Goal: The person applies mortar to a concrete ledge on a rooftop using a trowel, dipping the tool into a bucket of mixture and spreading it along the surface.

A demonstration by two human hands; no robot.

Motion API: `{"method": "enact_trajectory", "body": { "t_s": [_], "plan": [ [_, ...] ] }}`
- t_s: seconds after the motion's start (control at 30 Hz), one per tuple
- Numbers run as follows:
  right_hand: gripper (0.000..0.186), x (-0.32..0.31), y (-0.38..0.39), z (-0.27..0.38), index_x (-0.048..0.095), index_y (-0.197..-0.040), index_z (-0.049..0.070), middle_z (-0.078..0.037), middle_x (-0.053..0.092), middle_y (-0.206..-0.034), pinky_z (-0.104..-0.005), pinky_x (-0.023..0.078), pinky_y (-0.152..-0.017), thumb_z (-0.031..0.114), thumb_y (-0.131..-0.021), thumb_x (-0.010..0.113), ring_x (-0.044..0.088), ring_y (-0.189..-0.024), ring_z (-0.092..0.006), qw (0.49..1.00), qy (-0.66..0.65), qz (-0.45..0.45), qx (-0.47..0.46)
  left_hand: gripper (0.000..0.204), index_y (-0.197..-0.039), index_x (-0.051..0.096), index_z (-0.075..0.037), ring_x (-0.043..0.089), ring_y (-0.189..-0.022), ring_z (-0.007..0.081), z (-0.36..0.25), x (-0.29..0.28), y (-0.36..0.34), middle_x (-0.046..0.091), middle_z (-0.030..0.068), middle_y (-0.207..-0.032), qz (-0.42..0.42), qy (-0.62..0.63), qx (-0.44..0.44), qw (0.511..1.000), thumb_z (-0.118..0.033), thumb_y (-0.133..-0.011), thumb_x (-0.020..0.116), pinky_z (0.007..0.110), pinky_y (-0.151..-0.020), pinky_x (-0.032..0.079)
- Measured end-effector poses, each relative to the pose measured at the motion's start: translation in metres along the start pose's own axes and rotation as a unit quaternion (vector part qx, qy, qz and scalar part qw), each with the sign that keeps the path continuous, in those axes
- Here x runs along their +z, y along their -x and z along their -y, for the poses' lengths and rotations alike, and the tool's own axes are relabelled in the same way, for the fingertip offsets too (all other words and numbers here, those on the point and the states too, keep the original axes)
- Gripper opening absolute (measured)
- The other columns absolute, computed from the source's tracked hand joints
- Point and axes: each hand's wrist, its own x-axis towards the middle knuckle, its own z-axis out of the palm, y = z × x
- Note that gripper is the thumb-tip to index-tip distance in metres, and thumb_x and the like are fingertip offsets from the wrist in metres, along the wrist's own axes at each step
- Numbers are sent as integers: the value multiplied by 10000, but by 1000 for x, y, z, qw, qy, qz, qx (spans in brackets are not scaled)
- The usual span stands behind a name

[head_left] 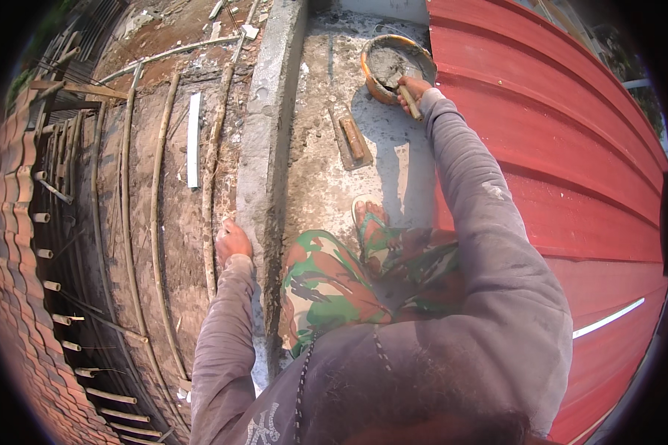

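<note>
My right hand (416, 90) is closed around the wooden handle of a trowel (410, 104). The trowel's working end dips into grey mortar (387, 65) in a round bucket (372, 87) with an orange-brown rim, and I cannot make out its blade. Just below the bucket, a plastering float (355, 141) with a wooden grip lies on the cement-stained floor. My left hand (232, 242) rests at the outer side of the low concrete wall (263, 126), its fingers curled; whether they hold anything is hidden.
Red corrugated metal sheeting (542, 126) rises close on the right. Beyond the wall, bamboo poles (161, 148) and a white strip (194, 141) lie over lower, rough ground. A tiled roof edge (11, 245) runs down the far left. My sandalled foot (371, 219) stands below the float.
</note>
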Motion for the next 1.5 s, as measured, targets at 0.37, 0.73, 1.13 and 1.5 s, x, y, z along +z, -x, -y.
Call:
{"method": "enact_trajectory", "body": {
  "t_s": [0.37, 0.73, 1.13, 1.5],
  "plan": [
    [503, 41, 22, -25, 658, -1012, -42, -156, 675, -779, -411, 536, -489, 445, -924, 570, 637, -559, -247, 969, -48, -202, -137, 646, -1244, 716, -56, 623, -1164, 482, 0, -2, -1, 681, 248, -1254, 9, -12, 18, 1000, -535, -1015, 349, 531, -1023, 471],
    [305, 28, 11, -21, 610, -858, 57, -65, 592, -673, -367, 511, -496, 349, -929, 555, 559, -523, -185, 982, -115, -72, -131, 776, -1273, 659, 65, 594, -1239, 470, -7, -14, 9, 631, 295, -1324, 32, -28, -17, 999, -575, -1032, 295, 509, -1088, 442],
    [334, 85, 68, -41, 647, -944, 65, -16, 565, -674, -320, 469, -493, 385, -992, 566, 526, -523, -132, 964, -201, -8, -175, 714, -1277, 671, 16, 603, -1226, 453, 18, 10, -21, 632, 275, -1335, 5, -42, 37, 998, -564, -1035, 333, 501, -1068, 459],
    [357, 181, 101, -149, 626, -1056, 35, -72, 595, -745, -365, 471, -555, 352, -1020, 465, 556, -605, -205, 902, -381, 198, -34, 737, -1286, 652, 49, 592, -1231, 474, -8, -2, 6, 629, 295, -1330, 22, 11, -9, 1000, -570, -1037, 338, 526, -1071, 443]
  ]
}}
